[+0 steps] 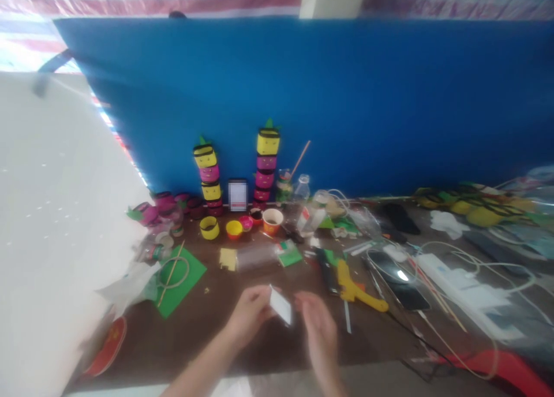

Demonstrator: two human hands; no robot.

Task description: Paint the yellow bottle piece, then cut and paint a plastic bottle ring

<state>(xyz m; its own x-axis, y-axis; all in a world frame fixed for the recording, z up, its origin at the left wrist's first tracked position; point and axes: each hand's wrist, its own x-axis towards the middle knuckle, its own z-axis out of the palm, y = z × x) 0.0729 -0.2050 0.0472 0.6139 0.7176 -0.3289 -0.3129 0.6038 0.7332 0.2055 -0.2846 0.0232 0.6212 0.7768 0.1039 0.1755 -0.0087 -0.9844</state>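
Observation:
Near the table's front edge, my left hand (253, 313) pinches a small flat white piece (281, 306) by its left side, tilted in the air. Just right of it is my right hand (318, 325), slightly blurred, with its fingers bent toward the piece and a gap between them. Whether those fingers hold anything small is too blurred to tell. Beyond my hands lie a yellow paper piece (228, 259), a clear plastic sheet (256, 257) and a small green packet (289, 254).
Two stacked yellow and purple figures (210, 191) (265, 178) stand by the blue board (303, 97). A yellow glue gun (355, 287), phone (404, 284), white power strip (470, 296) and cables lie right. Green sheet (190, 276) lies left; cups (272, 221) stand behind.

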